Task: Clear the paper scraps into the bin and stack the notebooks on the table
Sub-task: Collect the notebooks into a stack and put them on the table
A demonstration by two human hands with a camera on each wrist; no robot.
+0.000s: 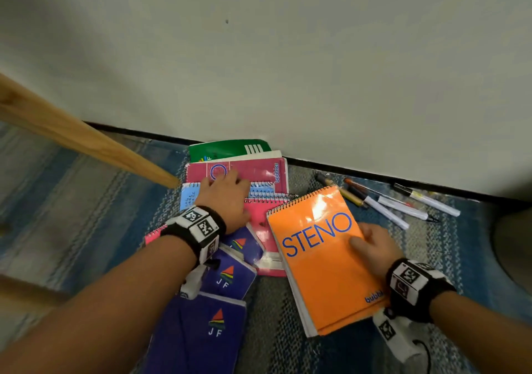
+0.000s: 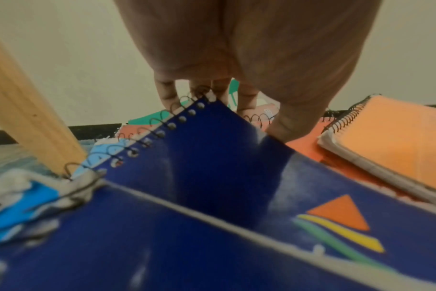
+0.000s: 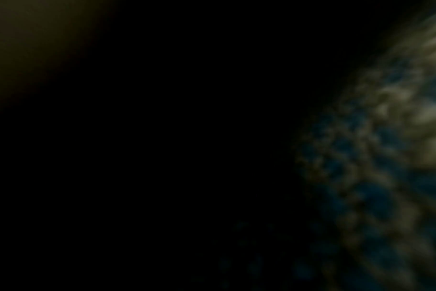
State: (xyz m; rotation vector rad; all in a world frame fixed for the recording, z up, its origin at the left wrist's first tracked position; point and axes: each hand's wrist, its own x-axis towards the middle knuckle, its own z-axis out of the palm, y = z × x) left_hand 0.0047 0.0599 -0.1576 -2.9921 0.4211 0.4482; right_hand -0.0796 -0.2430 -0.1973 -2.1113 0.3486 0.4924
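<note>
Several spiral notebooks lie overlapping on a blue striped rug by the wall: a green one, pink ones, a light-blue one and dark blue "JF" ones. My left hand rests palm down on the pink and light-blue notebooks. In the left wrist view its fingers reach down behind the corner of a blue notebook. My right hand grips the right edge of the orange STENO notebook, thumb on the cover. The right wrist view is almost black.
A slanted wooden leg meets the rug just left of the pile. Several pens and markers lie along the wall to the right. A dark round object sits at the right edge. No paper scraps or bin show.
</note>
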